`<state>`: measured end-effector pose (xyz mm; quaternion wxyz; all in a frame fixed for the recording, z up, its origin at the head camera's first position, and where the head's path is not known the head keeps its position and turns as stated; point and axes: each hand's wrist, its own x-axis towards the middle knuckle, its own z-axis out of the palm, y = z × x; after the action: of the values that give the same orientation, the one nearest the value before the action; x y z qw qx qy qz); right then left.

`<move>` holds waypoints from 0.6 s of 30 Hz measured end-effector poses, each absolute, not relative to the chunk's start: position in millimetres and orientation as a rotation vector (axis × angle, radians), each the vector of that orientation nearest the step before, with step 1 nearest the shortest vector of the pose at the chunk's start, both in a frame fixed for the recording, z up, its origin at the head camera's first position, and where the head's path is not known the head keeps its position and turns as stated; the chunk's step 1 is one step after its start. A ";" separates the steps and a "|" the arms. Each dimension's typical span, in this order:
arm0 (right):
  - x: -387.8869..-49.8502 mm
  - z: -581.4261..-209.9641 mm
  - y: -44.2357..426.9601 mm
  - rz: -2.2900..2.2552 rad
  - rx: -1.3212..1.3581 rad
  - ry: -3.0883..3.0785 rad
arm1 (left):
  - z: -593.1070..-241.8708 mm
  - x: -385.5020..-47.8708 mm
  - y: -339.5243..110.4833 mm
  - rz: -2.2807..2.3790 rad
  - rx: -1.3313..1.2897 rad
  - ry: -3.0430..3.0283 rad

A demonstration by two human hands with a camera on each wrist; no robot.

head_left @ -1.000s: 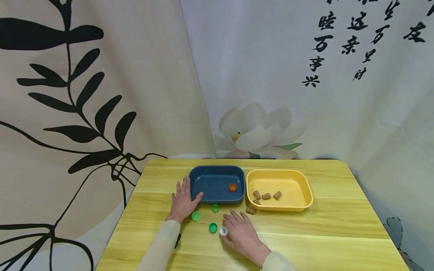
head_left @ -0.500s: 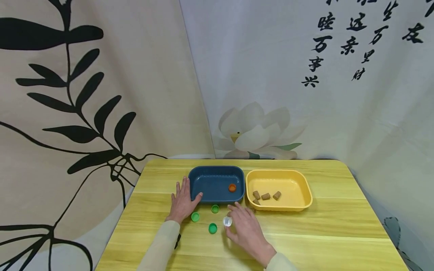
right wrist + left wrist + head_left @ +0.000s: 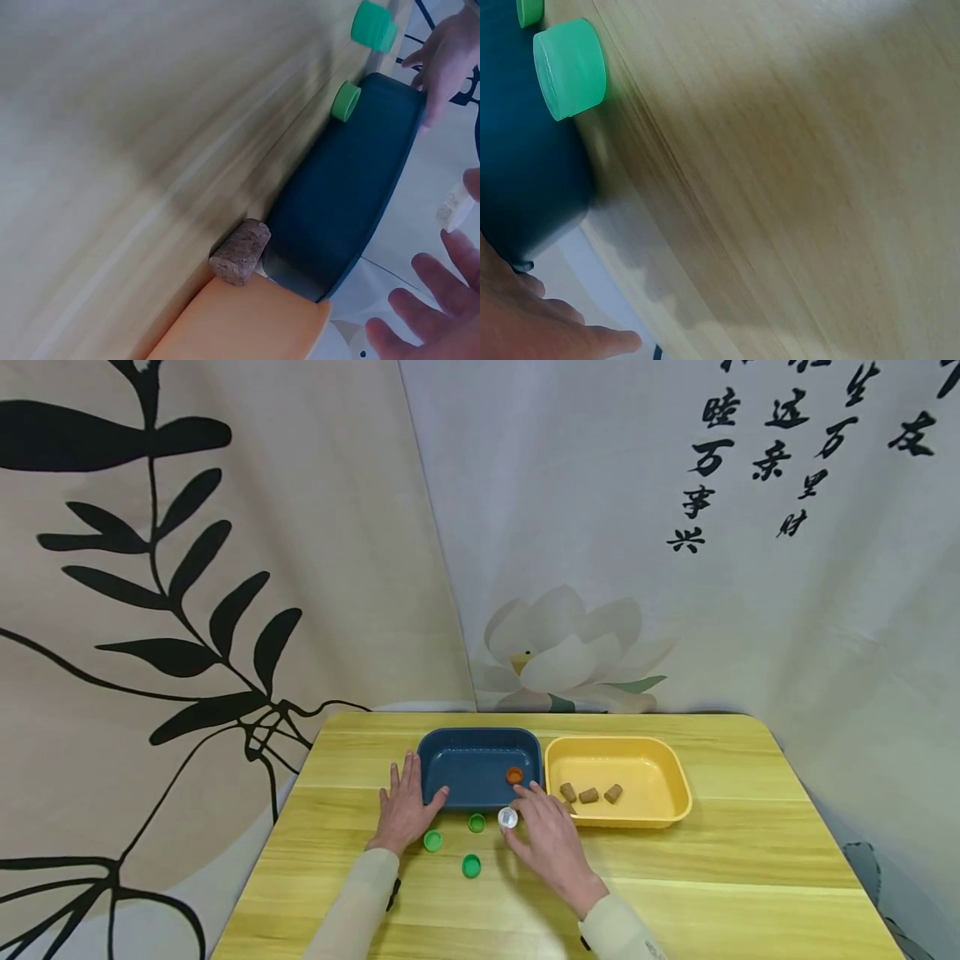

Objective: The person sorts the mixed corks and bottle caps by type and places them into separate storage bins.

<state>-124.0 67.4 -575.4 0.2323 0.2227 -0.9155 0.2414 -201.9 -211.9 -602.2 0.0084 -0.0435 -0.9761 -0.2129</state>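
My right hand pinches a white bottle cap between thumb and finger, just in front of the near wall of the blue tray. In the right wrist view the white cap shows at the right edge, partly cut off. My left hand rests at the blue tray's left end, fingers extended along its side and thumb at the near corner. An orange bottle cap lies inside that tray. Several green bottle caps, such as one near the middle, lie on the table between my hands.
A yellow tray stands right of the blue one and holds several corks. Another cork lies on the table by the adjoining tray corners. A printed curtain hangs behind the wooden table.
My right hand has carried the white cap from the table up and away from me, toward the blue tray. My left hand has stayed in place.
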 end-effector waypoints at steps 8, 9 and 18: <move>-145.7 -575.3 60.7 0.643 0.575 -2.542 | -603.6 -202.7 -211.8 -0.658 -0.140 -3.048; -148.3 -574.7 59.7 0.649 0.566 -2.552 | -603.9 -202.8 -211.9 -0.657 -0.141 -3.049; -170.9 -575.0 50.1 0.620 0.512 -2.624 | -607.0 -203.6 -213.0 -0.652 -0.142 -3.038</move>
<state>-170.9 50.1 -575.0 0.1971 0.1827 -0.9374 0.2216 -203.6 -213.0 -607.0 0.0159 -0.0456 -0.9766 -0.2095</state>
